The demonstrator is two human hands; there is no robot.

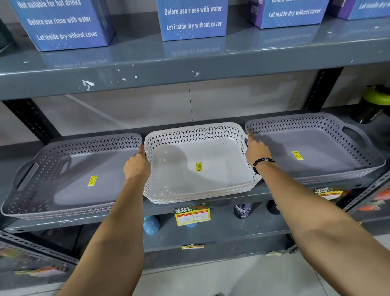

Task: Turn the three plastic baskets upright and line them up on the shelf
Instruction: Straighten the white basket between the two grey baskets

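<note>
Between my left hand [136, 166] and right hand [257, 153], both clasping its side walls, the white perforated plastic basket [199, 161] sits mid-shelf [214, 204], long axis running front-to-back.

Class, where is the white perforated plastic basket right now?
The white perforated plastic basket sits upright mid-shelf, between two grey perforated baskets, with a hand at each side.
</note>
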